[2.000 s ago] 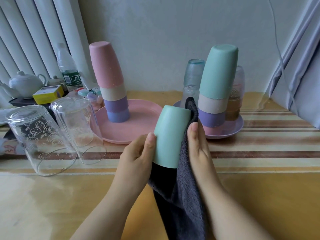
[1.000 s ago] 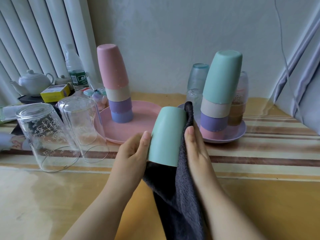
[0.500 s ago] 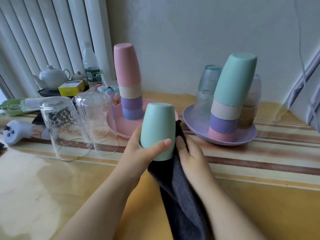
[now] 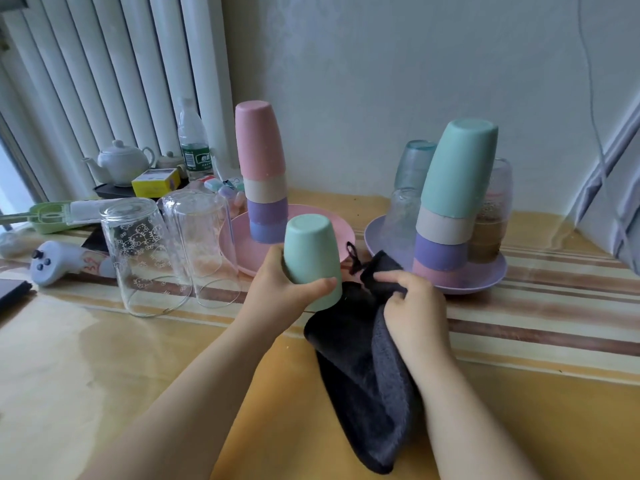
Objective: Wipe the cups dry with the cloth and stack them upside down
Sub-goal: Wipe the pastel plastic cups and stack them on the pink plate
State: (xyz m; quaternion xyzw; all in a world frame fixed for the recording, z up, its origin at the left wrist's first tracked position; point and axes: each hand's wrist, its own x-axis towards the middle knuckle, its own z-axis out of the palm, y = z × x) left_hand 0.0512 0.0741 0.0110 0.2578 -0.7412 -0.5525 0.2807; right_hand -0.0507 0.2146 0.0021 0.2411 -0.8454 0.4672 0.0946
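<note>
At the frame's centre the left hand (image 4: 277, 289) wraps its fingers (image 4: 320, 284) round a smooth, matte green cup (image 4: 311, 258), mouth down above the bench (image 4: 104, 375). Just right, the right hand (image 4: 414, 306) has its fingers bunched on a fuzzy dark cloth (image 4: 360, 375).
</note>
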